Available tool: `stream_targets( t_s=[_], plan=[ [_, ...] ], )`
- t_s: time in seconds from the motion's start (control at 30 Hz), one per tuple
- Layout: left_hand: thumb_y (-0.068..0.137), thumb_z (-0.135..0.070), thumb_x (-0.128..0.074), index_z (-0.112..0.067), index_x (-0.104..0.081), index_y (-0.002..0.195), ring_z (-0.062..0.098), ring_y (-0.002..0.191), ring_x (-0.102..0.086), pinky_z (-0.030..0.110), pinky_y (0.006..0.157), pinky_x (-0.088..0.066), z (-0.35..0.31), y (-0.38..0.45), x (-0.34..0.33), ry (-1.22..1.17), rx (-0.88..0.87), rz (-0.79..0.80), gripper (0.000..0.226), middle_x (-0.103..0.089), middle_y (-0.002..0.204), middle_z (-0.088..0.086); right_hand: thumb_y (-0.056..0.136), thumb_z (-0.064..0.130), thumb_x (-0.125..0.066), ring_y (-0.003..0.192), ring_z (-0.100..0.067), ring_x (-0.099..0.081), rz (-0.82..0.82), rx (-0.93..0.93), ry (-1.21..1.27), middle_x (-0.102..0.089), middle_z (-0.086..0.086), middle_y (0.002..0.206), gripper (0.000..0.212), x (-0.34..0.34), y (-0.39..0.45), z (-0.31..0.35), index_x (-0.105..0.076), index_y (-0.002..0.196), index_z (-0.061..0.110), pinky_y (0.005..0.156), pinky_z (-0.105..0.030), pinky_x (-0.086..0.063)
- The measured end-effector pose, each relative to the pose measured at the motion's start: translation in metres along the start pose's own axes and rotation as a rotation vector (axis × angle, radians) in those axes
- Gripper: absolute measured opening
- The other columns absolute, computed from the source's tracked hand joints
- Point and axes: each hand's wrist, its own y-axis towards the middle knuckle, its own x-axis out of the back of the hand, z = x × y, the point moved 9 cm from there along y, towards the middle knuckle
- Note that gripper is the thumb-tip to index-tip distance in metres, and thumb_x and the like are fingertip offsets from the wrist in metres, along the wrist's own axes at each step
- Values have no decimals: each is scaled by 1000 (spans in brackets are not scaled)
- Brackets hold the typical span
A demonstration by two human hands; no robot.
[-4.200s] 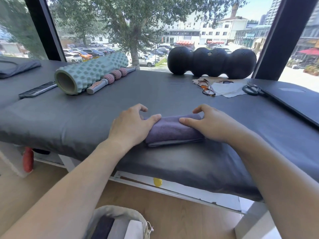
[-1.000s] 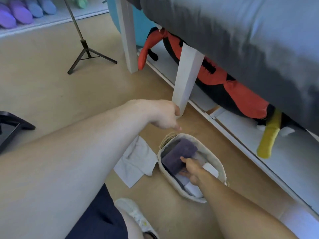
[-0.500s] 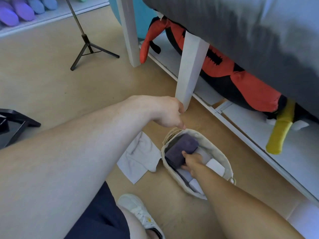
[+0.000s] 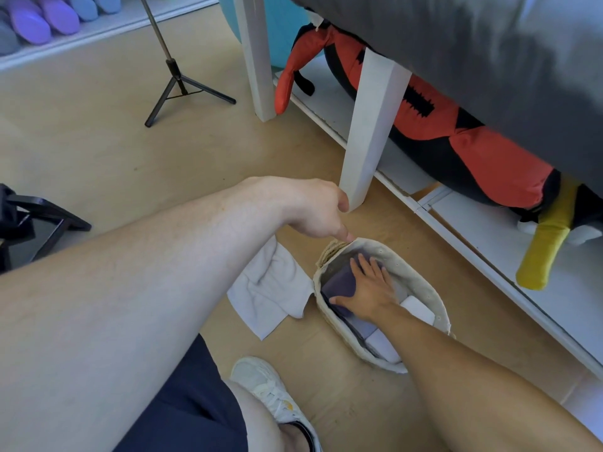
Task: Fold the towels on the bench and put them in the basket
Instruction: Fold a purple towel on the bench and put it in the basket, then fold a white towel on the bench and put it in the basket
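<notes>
The right hand (image 4: 368, 293) lies flat inside the basket (image 4: 424, 288), palm down on the folded purple towel (image 4: 339, 283), its fingers (image 4: 362, 261) spread open and pressing on the cloth rather than gripping it. The purple towel sits at the end of the basket nearest the white desk leg (image 4: 372, 125), on top of other folded towels; a white one (image 4: 419, 309) and a pale blue one (image 4: 363, 327) show beside the wrist. The basket stands on the wooden floor (image 4: 98, 141), just in front of the desk's lower white shelf (image 4: 489, 243). The left hand (image 4: 313, 210) hovers above the basket's rim at that same end, loosely curled with the index finger pointing down at the rim; it holds nothing. A crumpled pale grey cloth (image 4: 270, 288) lies on the floor touching the basket's left side. The desk's dark grey cover (image 4: 489, 60) hangs along the top right, with a red and black stuffed toy (image 4: 473, 148) on the shelf underneath.
</notes>
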Motion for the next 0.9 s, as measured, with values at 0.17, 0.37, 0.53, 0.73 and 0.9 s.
stream_targets(
  t_s=[0.17, 0.37, 0.53, 0.73, 0.9],
  plan=[
    [94, -49, -64, -23, -38, 153, 22, 130, -51, 26, 94, -39, 19, -2, -10, -8, 51, 38, 70, -52, 147, -1, 77, 74, -59, 154, -29, 11, -26, -170, 23, 10, -4, 167, 124, -7, 1, 5, 9, 159, 12, 124, -48, 0],
    [93, -50, -63, -24, -40, 152, 23, 130, -51, 30, 101, -42, 38, -9, -4, 2, 79, 11, 69, -53, 146, -1, 82, 57, -68, 153, -33, 12, 97, -244, 96, 11, -7, 167, 117, -3, 7, 17, 8, 158, 10, 123, -50, 1],
    [94, -50, -62, -23, -39, 153, 23, 132, -49, 31, 102, -41, 54, -12, -10, -5, 90, 31, 68, -51, 148, -1, 88, 27, -58, 126, -31, -49, -249, -262, 429, -56, -7, 131, 37, 53, 14, 41, -58, 123, 18, 104, -45, -44],
    [95, -48, -62, -21, -41, 151, 24, 131, -50, 35, 105, -43, 68, -17, -17, 19, 92, 40, 65, -51, 147, 0, 86, 51, -46, 82, -20, -64, -231, -271, 603, -70, 7, 83, 28, 8, -28, 71, -60, 85, 27, 76, -34, -53],
    [97, -46, -59, -15, -59, 137, 24, 123, -55, 38, 104, -47, 77, -25, -18, 43, 97, 51, 50, -59, 137, 2, 96, 37, -57, 53, -22, -70, 74, -447, 1052, -73, -10, 97, 36, -79, -51, 102, -61, 122, 13, 46, -33, -58]
  ],
)
